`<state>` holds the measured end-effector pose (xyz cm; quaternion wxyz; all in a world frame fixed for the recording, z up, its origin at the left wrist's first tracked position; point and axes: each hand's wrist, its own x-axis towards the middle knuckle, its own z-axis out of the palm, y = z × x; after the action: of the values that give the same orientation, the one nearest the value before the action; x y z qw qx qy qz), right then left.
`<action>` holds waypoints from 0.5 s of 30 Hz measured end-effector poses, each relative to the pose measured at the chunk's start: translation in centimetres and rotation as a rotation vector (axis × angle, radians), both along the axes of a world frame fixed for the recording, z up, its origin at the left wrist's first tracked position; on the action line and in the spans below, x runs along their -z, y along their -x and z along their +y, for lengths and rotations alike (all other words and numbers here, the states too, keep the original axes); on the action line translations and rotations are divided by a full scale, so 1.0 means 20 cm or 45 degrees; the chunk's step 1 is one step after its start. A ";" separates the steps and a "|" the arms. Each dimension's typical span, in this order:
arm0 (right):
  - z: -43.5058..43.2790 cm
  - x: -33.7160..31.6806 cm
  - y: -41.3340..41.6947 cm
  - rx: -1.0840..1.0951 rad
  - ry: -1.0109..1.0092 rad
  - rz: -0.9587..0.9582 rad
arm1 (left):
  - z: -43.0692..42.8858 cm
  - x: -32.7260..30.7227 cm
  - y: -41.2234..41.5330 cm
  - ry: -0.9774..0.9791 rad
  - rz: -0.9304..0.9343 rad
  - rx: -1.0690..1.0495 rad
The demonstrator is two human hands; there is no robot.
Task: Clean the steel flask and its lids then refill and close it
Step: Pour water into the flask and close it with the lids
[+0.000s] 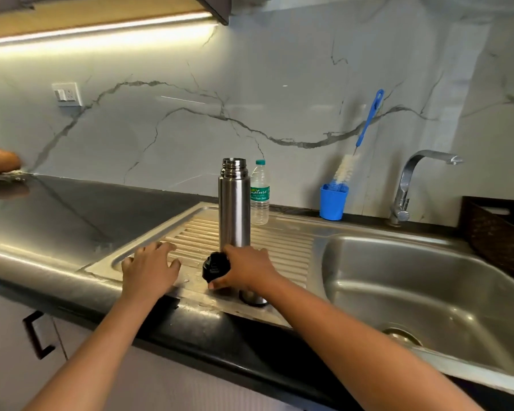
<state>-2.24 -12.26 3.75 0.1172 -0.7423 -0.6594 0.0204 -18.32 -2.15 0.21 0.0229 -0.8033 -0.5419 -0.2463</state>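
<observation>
The steel flask (pixel 234 209) stands upright and uncapped on the ribbed drainboard (pixel 282 247), its threaded neck bare. My right hand (pixel 247 269) grips the black inner stopper lid (pixel 215 266) just in front of the flask's base. The steel outer cap (pixel 254 298) sits on the drainboard's front edge, partly hidden under my right wrist. My left hand (pixel 150 266) rests flat on the drainboard to the left, fingers spread, holding nothing.
A plastic water bottle (pixel 259 194) stands right behind the flask. A blue cup (pixel 333 203) holds a bottle brush (pixel 365 129) against the wall. The sink basin (pixel 428 292) and tap (pixel 410 185) lie to the right, with a dark basket (pixel 499 235) beyond. Dark counter stretches left.
</observation>
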 end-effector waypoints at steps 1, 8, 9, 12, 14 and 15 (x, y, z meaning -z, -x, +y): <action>-0.01 0.00 0.00 0.016 -0.044 0.073 | -0.01 -0.01 0.00 0.000 -0.067 0.013; -0.23 -0.19 -0.34 0.153 -0.469 0.653 | -0.05 -0.16 -0.19 0.231 -0.686 0.386; -0.27 -0.19 -0.40 0.183 -0.507 0.686 | -0.05 -0.19 -0.24 0.319 -0.761 0.449; -0.38 -0.12 -0.57 0.310 -0.592 0.785 | -0.06 -0.29 -0.41 0.541 -0.948 0.572; -0.42 -0.08 -0.65 0.379 -0.623 0.859 | -0.05 -0.33 -0.50 0.597 -1.021 0.592; -0.43 -0.07 -0.69 0.407 -0.645 0.902 | -0.04 -0.33 -0.54 0.605 -1.030 0.585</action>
<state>11.54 -20.87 5.11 0.5146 -0.7299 -0.4404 0.0926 -7.47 -3.03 6.85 -0.4259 -0.7251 -0.3583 -0.4056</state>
